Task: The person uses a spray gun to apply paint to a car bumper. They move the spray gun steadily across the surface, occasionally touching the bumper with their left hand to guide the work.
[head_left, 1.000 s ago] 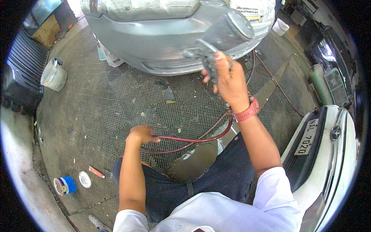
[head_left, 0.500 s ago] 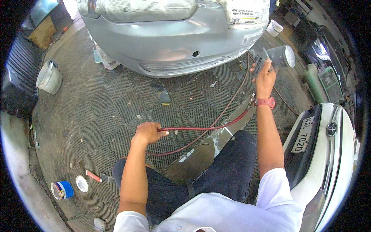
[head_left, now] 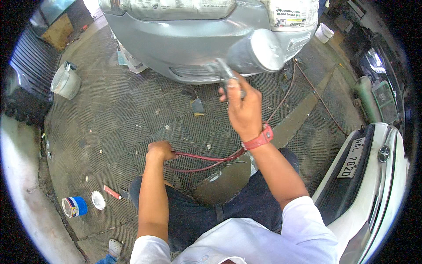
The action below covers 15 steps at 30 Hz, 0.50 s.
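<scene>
My right hand is wrapped round the handle of a spray gun, whose cup juts out to the right, somewhat smeared by motion. The gun is held in front of the lower part of a grey car bumper; whether paint is coming out cannot be seen. Lower and to the left, my left hand is closed on a red air hose. The hose curves right from that hand and passes behind my right wrist. Newspaper masking covers the car above the bumper.
A white car stands close on my right. Left on the ribbed floor are a bucket, a blue can, a round white lid and a red tube. Someone's shoe shows at the lower left.
My right hand has swung left with the spray gun, from beyond the bumper's right end to its middle. The hose has followed. A blue trouser leg now shows by the shoe.
</scene>
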Motion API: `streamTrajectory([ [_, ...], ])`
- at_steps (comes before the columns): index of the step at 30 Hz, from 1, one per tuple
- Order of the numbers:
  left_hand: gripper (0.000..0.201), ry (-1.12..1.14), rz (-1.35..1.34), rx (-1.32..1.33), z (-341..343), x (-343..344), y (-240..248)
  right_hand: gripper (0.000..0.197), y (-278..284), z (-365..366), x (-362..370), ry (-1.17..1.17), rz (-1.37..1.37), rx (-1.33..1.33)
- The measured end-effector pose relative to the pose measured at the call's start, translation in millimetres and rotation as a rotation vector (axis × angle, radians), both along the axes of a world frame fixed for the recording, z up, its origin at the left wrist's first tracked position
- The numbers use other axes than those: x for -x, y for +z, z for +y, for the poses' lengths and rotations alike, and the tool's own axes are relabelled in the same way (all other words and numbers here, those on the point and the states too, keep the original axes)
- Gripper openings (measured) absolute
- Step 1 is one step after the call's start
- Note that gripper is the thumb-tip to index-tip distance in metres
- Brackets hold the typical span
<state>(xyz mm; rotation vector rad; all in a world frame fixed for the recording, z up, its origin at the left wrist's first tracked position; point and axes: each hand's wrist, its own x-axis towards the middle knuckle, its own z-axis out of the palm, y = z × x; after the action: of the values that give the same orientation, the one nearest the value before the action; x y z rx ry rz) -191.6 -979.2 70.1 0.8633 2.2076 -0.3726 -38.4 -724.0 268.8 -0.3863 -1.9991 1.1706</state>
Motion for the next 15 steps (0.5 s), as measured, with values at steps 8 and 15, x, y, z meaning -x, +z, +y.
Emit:
streamTrajectory([
  [8,0.074,-0.041,-0.025,0.123,2.0,2.1,-2.5,0.045,-25.1,-2.8,3.6,0.026,-0.056,0.018],
  [15,0.072,-0.099,-0.072,-0.002,6.9,-0.3,1.6,0.046,-46.0,54.6,-52.4,-0.337,-0.043,0.195],
])
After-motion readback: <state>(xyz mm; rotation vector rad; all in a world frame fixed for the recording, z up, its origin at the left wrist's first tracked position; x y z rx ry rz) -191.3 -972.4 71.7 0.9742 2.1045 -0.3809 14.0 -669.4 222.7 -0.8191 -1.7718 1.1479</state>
